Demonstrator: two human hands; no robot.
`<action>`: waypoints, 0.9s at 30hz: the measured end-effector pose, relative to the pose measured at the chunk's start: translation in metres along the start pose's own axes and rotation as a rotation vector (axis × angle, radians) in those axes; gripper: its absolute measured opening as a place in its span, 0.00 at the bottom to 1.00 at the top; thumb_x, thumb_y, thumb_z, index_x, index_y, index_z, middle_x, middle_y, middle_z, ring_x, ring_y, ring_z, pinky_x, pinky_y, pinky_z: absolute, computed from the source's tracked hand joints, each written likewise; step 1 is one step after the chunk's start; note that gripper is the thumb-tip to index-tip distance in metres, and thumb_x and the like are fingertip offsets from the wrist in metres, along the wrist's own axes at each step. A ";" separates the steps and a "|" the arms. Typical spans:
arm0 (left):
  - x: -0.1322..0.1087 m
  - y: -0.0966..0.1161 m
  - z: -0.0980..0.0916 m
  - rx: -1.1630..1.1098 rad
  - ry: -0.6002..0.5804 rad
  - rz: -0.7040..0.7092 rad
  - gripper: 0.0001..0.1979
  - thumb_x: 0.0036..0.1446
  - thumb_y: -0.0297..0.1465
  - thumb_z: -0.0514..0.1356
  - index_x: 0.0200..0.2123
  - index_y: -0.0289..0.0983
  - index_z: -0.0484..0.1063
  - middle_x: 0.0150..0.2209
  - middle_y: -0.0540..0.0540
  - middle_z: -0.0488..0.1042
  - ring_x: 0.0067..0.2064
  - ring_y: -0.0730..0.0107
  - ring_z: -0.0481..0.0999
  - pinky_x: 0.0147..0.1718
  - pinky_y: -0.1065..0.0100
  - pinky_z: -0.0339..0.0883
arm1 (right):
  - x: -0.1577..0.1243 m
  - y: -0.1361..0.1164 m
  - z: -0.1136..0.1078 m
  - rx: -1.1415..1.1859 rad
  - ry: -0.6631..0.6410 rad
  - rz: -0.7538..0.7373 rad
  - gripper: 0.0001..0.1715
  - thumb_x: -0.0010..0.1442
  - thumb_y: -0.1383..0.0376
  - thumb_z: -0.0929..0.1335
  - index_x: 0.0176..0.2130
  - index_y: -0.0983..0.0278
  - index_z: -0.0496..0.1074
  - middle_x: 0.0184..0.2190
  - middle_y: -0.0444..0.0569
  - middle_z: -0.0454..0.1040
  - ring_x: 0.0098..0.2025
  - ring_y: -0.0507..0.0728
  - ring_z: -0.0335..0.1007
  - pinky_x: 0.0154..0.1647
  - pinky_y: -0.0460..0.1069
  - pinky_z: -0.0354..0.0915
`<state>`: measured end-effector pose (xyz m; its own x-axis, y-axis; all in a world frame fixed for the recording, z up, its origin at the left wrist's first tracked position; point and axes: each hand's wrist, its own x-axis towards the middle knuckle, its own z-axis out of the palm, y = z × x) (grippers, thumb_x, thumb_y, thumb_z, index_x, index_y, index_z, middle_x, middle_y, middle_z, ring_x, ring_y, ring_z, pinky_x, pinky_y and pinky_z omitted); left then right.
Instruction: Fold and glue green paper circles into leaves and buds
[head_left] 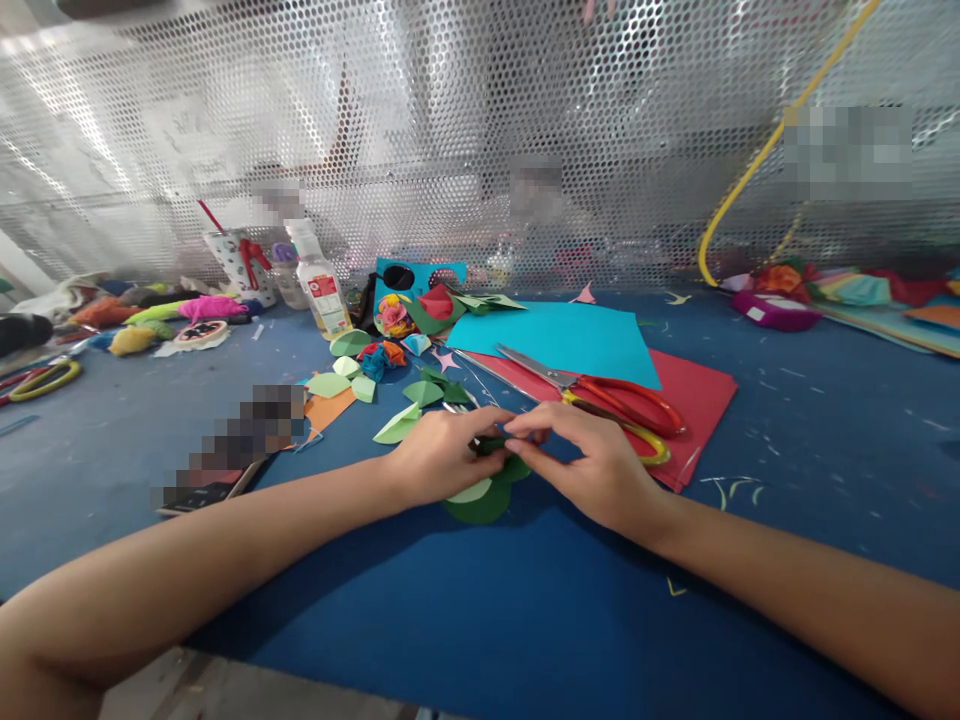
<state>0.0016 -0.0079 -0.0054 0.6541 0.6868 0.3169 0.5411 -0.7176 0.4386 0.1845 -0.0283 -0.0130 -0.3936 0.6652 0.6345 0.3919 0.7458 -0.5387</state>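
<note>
Both my hands meet over the blue table, fingers bent around green paper leaves (480,503). My left hand (439,455) is closed on them with thumb and forefinger. My right hand (592,460) pinches at the same spot, its thumb and fingertip on the edge of the dark green paper. Rounded dark and light green petals hang below my fingers; the part between the fingertips is hidden. Beyond my left hand lie loose cut leaves (424,392). Past my right hand, red-handled scissors (630,397) and yellow-handled scissors (651,446) rest on coloured sheets.
A turquoise sheet (555,335) overlaps red sheets (701,385). A glue bottle (322,285) and patterned cup (238,262) stand at the back left. A partly blurred phone-like object (225,480) lies left. Perforated metal (450,130) rises behind the table, with a yellow cable (757,165).
</note>
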 end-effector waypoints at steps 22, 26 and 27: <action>0.009 -0.006 -0.002 -0.490 0.212 -0.177 0.06 0.51 0.30 0.58 0.33 0.35 0.72 0.30 0.47 0.75 0.29 0.74 0.72 0.26 0.74 0.65 | 0.001 0.003 0.001 0.085 -0.058 0.219 0.15 0.58 0.62 0.63 0.46 0.61 0.61 0.40 0.50 0.69 0.38 0.55 0.67 0.39 0.52 0.66; 0.011 -0.013 -0.004 -0.652 0.262 -0.138 0.06 0.46 0.22 0.59 0.29 0.35 0.73 0.33 0.46 0.75 0.36 0.71 0.73 0.33 0.72 0.68 | 0.003 0.005 0.002 0.116 -0.074 0.253 0.17 0.57 0.63 0.64 0.47 0.61 0.61 0.41 0.49 0.69 0.38 0.55 0.67 0.37 0.50 0.66; 0.012 -0.014 -0.005 -0.659 0.282 -0.118 0.07 0.45 0.21 0.59 0.28 0.35 0.74 0.34 0.46 0.74 0.37 0.71 0.73 0.34 0.71 0.67 | 0.004 0.005 0.001 0.134 -0.073 0.260 0.18 0.57 0.62 0.64 0.47 0.61 0.61 0.42 0.49 0.70 0.38 0.54 0.68 0.37 0.50 0.66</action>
<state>-0.0007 0.0108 -0.0041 0.4015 0.8227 0.4024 0.1107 -0.4797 0.8704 0.1838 -0.0224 -0.0139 -0.3552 0.8315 0.4271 0.3759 0.5454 -0.7492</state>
